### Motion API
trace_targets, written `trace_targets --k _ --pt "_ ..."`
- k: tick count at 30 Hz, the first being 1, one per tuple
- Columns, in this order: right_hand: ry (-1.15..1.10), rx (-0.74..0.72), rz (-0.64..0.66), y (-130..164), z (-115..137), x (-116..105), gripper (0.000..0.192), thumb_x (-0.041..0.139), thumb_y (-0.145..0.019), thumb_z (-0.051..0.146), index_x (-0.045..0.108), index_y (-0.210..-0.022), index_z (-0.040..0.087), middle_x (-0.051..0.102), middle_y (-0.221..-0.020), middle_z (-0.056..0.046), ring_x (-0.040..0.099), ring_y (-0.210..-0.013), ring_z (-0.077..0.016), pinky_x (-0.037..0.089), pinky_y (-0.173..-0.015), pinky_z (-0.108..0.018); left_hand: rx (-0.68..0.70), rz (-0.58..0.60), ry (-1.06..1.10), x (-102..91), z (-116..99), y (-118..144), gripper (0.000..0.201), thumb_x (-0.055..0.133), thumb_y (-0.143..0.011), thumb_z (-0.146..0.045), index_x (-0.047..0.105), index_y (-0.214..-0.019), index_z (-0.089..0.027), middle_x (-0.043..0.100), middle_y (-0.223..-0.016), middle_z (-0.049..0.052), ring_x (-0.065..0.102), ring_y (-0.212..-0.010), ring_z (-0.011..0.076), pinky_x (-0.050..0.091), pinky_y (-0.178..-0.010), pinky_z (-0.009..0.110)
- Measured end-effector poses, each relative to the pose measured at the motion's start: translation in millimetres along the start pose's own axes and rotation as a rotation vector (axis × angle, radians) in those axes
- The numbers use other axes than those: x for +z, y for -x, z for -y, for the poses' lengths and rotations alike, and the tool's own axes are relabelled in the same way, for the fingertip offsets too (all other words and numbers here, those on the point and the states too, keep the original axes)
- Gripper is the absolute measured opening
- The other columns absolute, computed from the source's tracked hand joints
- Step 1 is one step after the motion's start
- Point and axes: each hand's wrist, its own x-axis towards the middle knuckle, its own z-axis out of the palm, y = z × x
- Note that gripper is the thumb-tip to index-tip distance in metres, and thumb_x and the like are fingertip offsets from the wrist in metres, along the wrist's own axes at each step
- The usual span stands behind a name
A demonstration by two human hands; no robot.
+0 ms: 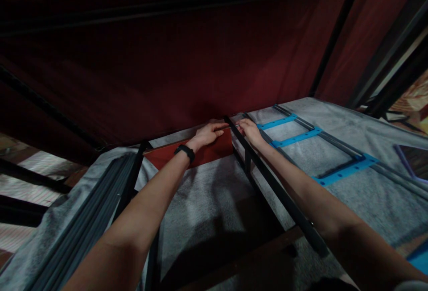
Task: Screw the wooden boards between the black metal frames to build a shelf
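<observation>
Both arms reach forward to the far end of a black metal bar (267, 179) that runs from near me toward a dark red fabric wall (187, 59). My left hand (209, 133), with a black wristband, rests on the bar's far end beside the red fabric edge (207, 152). My right hand (249, 131) pinches a small thin metal piece at the same end, on the bar's right side. What exactly that piece is, I cannot tell.
A grey felt surface (207, 201) lies below. To the right is a dark frame with blue plates (296, 138). A bundle of grey rails (93, 219) lies at the left. Black poles frame the red fabric all around.
</observation>
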Motion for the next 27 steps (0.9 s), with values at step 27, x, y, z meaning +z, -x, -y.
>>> trace_targets --k 27 --pt "0.034 0.069 0.034 -2.7 -1.6 6.9 0.031 0.049 -0.087 0.047 0.054 -0.072 0.021 0.058 -0.063 0.000 0.053 -0.058 -0.0147 0.041 -0.058 -0.026 0.008 -0.005 -0.060 -0.5 5.5 -1.8 0.046 0.062 -0.088 -0.032 0.062 -0.134 -0.031 0.060 -0.141 0.001 0.051 -0.133 0.0259 0.036 -0.114 0.041"
